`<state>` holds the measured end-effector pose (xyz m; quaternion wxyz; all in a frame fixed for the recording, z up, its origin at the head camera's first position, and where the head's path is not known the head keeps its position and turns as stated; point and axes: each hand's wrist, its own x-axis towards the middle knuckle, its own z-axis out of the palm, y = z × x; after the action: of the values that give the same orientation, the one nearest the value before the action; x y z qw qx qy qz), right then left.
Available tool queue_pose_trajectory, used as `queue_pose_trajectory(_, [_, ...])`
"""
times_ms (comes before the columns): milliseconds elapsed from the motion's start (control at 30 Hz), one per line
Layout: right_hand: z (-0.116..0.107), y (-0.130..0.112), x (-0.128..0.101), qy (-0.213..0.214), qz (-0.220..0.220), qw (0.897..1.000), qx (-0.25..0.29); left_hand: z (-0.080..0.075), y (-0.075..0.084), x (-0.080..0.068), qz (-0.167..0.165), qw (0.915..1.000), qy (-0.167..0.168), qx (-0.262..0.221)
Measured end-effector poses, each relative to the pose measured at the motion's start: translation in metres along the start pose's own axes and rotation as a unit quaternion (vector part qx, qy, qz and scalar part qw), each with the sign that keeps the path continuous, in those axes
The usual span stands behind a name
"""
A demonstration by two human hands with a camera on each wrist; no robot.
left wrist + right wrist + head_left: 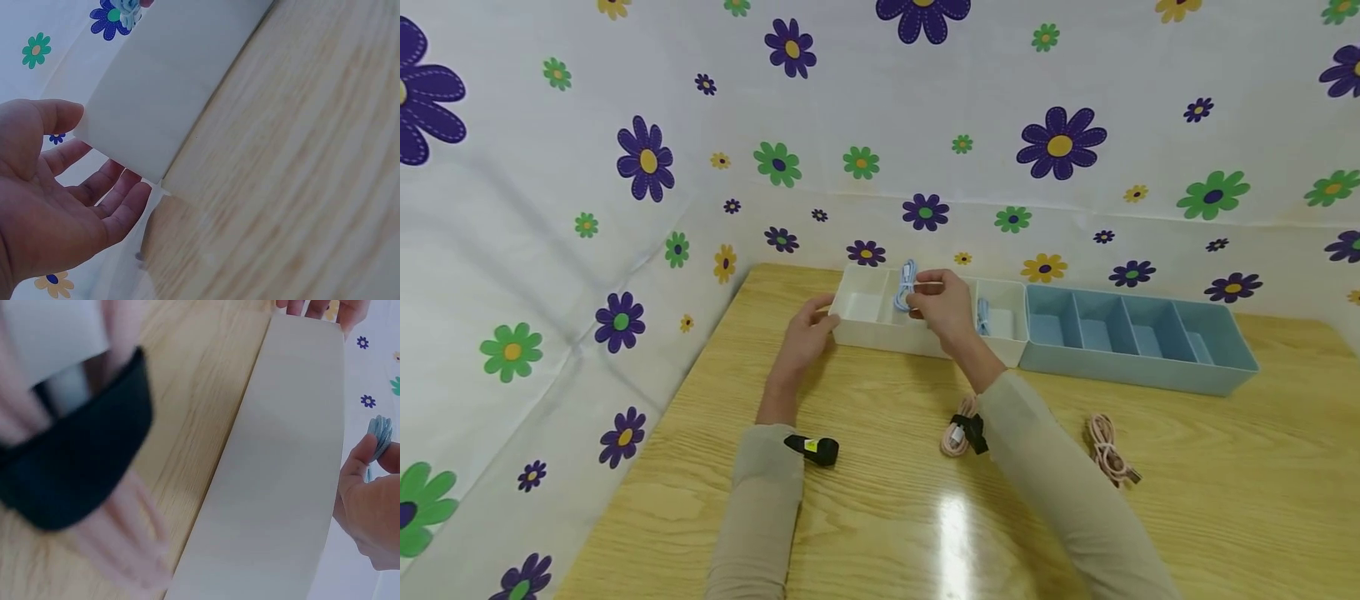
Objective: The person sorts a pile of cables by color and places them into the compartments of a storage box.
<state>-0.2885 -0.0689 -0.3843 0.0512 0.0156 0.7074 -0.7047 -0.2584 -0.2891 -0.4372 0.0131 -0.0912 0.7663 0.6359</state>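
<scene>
1. Flowered cloth (550,250) hangs behind and to the left of a wooden table (880,500), and on the table's far edge stands a white tray (880,329) with several compartments.
2. Over that tray the right hand (942,304) pinches a coiled light blue cable (906,285) between thumb and fingers, holding it above one of the middle compartments.
3. From the right wrist view the cable (380,434) shows as a bundle of loops at the fingertips, just past the tray's long white wall (281,475).
4. At the tray's left end the left hand (808,329) rests with its fingers relaxed and nearly straight; the left wrist view shows the fingers (119,194) spread against the corner of the tray (156,106), gripping nothing.
5. A second blue cable (983,317) lies in a compartment to the right of the right hand.
6. Touching the white tray on its right is a blue tray (1138,337) with dividers.
7. Nearer the person, two pink cables lie on the wood: one (957,435) beside the right forearm, another (1108,450) further right.
</scene>
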Motion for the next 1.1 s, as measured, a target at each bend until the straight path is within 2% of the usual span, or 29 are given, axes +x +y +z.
queue_pose_trajectory(167, [0.005,0.000,0.004,0.006,0.033,0.998,0.053,0.001,0.000,-0.002,0.003,1.0000,0.003,0.007])
queue_pose_trajectory(267, [0.008,0.002,0.005,0.020,0.036,0.998,0.055,0.002,0.000,-0.003,0.003,0.9999,0.004,0.010])
queue_pose_trajectory(333, [0.011,0.004,0.006,0.033,0.018,0.999,0.017,0.002,0.000,-0.003,0.003,0.9999,0.004,0.010])
queue_pose_trajectory(400, [0.013,0.004,0.006,0.043,-0.010,0.998,-0.044,0.002,0.001,-0.003,0.001,0.9999,0.003,0.012])
queue_pose_trajectory(533, [0.020,0.004,0.003,0.046,-0.049,0.985,-0.160,0.002,0.002,-0.003,-0.002,0.9999,0.004,0.013])
queue_pose_trajectory(833, [0.030,0.002,0.003,0.025,-0.045,0.970,-0.237,0.002,0.003,-0.004,0.001,0.9999,0.005,0.010])
queue_pose_trajectory(1000, [0.032,-0.001,0.008,-0.017,-0.027,0.958,-0.283,0.001,0.003,-0.005,-0.001,1.0000,0.008,0.005])
queue_pose_trajectory(1100, [0.032,0.000,0.012,-0.042,-0.003,0.961,-0.273,0.001,0.002,-0.006,0.000,0.9999,0.008,0.006])
